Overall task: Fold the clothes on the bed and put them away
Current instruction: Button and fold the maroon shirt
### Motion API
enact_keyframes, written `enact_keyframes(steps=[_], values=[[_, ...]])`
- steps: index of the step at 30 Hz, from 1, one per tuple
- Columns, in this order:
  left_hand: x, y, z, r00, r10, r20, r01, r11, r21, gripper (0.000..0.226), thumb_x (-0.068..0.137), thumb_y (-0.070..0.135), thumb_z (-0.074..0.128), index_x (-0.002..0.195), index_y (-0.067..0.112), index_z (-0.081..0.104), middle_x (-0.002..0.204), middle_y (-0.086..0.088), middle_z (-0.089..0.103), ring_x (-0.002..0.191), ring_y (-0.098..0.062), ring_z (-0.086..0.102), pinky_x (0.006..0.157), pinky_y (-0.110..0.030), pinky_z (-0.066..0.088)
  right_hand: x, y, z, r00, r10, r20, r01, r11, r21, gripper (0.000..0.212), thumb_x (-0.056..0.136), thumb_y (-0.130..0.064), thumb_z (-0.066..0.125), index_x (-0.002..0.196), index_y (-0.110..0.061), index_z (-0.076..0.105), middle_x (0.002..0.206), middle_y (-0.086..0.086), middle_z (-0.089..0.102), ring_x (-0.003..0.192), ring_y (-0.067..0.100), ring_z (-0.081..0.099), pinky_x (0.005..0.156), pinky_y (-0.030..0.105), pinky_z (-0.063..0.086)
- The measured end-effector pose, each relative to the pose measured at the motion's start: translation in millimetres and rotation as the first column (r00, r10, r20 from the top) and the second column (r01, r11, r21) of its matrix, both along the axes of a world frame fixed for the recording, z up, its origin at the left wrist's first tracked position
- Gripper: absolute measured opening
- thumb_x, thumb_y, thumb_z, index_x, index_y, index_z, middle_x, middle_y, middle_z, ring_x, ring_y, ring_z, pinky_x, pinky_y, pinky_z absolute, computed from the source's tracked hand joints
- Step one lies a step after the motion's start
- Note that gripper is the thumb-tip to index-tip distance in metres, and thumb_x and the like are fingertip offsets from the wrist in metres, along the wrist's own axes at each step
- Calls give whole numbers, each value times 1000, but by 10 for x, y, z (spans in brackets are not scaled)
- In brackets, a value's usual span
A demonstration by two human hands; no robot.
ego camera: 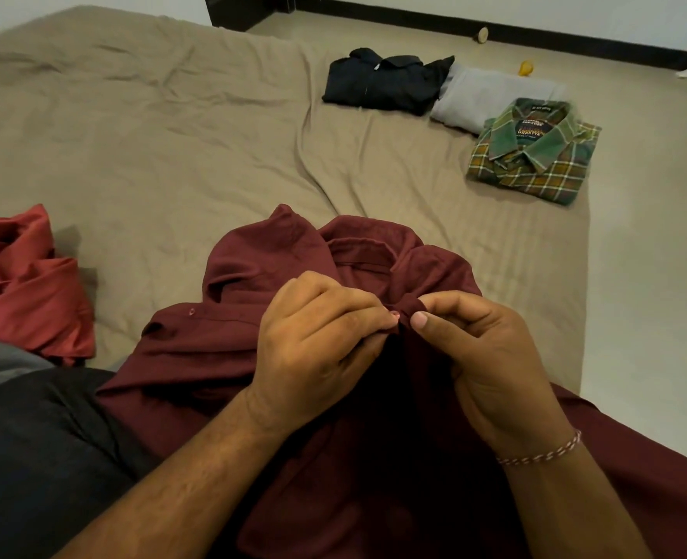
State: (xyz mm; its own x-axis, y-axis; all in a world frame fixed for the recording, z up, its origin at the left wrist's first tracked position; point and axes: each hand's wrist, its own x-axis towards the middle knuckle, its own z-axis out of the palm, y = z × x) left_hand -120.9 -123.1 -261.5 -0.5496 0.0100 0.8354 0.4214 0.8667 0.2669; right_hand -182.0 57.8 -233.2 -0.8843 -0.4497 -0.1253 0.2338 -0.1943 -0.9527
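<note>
A maroon collared shirt [261,260] lies across my lap and the near edge of the bed [172,135], collar pointing away from me. My left hand [317,349] and my right hand [491,357] meet at the shirt's front just below the collar. Both pinch the fabric there between thumb and fingers, around a small button. A red garment [23,284] lies crumpled at the left. Three folded pieces sit at the far right of the bed: a black shirt [382,80], a grey garment [491,94] and a green plaid shirt [535,155].
The bed is covered by a wrinkled tan sheet. Its right edge borders a pale floor [656,236] with a few small objects near the dark baseboard [495,30]. My leg in dark trousers [31,457] is at the lower left.
</note>
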Motion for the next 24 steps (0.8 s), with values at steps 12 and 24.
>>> enact_keyframes(steps=[12, 24], values=[[-1, 0, -35, 1000, 20, 16, -19, 998, -67, 4, 91, 13, 82, 87, 13, 84, 98, 3, 78, 80, -23, 67, 65, -45, 47, 5, 18, -58, 997, -9, -77, 15, 997, 80, 15, 81, -9, 78, 95, -10, 79, 93, 14, 78, 92, 29, 76, 83, 32, 62], [-20, 16, -80, 999, 5, 41, -3, 998, -68, 3, 89, 10, 83, 87, 11, 83, 96, 1, 77, 82, -22, 66, 67, -44, 48, -29, 34, -104, 949, 35, -314, 32, 978, 205, 13, 84, -14, 78, 96, -19, 78, 94, 1, 78, 92, 19, 75, 85, 31, 61]])
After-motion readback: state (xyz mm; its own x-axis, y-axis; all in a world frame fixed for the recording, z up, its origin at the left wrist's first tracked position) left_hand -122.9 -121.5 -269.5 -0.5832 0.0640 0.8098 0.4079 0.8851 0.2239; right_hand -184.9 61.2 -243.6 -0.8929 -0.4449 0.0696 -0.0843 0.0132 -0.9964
